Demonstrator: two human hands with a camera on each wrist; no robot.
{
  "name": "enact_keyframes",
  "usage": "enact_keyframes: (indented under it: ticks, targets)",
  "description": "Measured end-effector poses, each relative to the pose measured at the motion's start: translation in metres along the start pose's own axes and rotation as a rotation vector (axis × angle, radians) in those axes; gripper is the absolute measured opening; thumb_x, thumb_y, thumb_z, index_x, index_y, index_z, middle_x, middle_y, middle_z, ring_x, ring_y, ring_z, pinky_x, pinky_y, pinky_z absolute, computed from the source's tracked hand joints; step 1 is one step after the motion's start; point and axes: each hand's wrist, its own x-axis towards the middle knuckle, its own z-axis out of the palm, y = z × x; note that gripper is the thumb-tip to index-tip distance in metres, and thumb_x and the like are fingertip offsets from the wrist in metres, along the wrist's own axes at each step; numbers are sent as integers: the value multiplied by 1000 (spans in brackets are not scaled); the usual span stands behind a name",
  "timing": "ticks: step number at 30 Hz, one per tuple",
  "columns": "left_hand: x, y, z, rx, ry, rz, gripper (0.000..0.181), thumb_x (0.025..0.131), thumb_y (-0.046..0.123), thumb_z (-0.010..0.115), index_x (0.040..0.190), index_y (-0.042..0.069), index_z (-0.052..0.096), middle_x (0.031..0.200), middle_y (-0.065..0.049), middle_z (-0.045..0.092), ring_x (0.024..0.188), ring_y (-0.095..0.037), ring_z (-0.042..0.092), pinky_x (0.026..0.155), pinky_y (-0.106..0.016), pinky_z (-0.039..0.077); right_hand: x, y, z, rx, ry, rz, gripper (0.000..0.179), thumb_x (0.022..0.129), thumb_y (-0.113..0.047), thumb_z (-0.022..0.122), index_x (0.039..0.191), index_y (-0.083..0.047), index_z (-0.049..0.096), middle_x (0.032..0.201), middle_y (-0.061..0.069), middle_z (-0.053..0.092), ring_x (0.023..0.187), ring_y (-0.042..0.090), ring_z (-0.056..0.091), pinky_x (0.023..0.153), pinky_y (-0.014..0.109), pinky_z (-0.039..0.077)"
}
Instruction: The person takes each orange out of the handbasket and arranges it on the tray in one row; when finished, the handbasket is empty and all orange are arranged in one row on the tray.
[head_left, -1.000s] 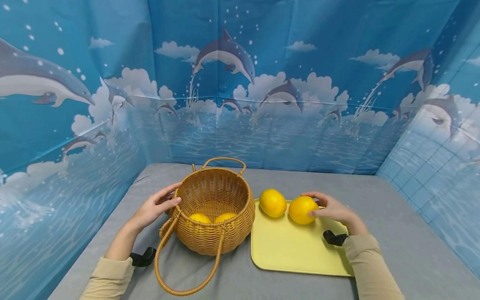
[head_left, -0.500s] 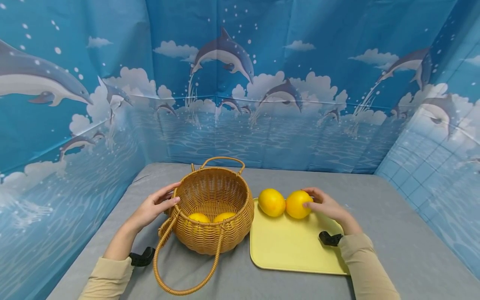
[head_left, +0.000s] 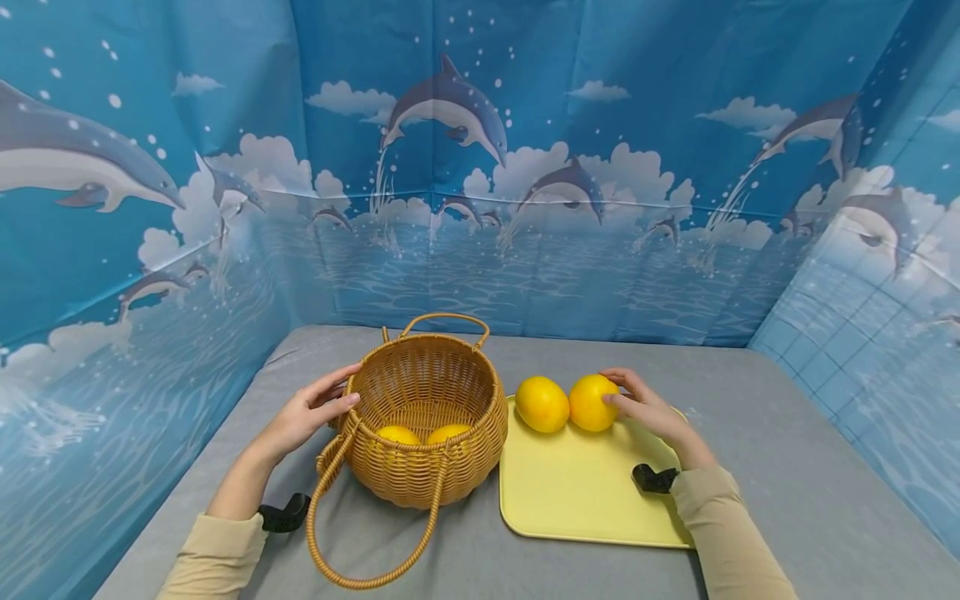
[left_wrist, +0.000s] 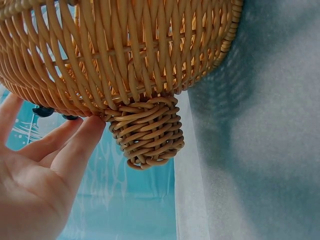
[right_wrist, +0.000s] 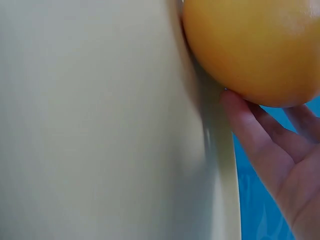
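Observation:
In the head view my left hand touches the left rim of a round wicker basket. The left wrist view shows its extended fingertips against the weave. Two yellow fruits lie inside, partly hidden by the basket's near wall. At the back of a yellow tray, two more smooth, rounded yellow fruits sit side by side: a left one and a right one. My right hand rests its thumb and fingertips against the right fruit's right side. The right wrist view shows these fingers nearly straight along the fruit.
A long wicker handle hangs down in front of the basket onto the grey cloth surface. Another handle stands up at the back. Blue dolphin-printed sheets surround the surface. A black wrist device sits at the left cuff.
My right hand has moved the right fruit left and back on the tray, up against the other fruit. The left hand stays at the basket rim.

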Motion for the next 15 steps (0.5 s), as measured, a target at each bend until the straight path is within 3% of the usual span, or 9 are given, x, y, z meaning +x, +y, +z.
enact_keyframes:
  ticks: [5,11,15]
  targets:
    - [1,-2,0,-3,2,-3,55,97,29,54,147,19,35,152,-14,23,135,-40,25,100,-58,31,2,2,1,4,-12,-17,54,99,-22,49,144,0,28,143,27,27,120,44,39,89,46,45]
    - [1,-3,0,-8,3,-8,56,96,31,54,147,20,35,153,-14,22,135,-39,25,101,-58,30,5,9,6,-56,-7,24,78,87,-22,69,148,-6,24,145,23,26,123,44,40,97,53,39]
    - [1,-3,-1,-12,0,3,55,97,30,54,147,19,35,153,-15,21,136,-41,23,102,-59,29,5,8,8,-94,7,28,86,80,-22,76,148,-7,25,143,24,23,123,45,38,95,52,41]
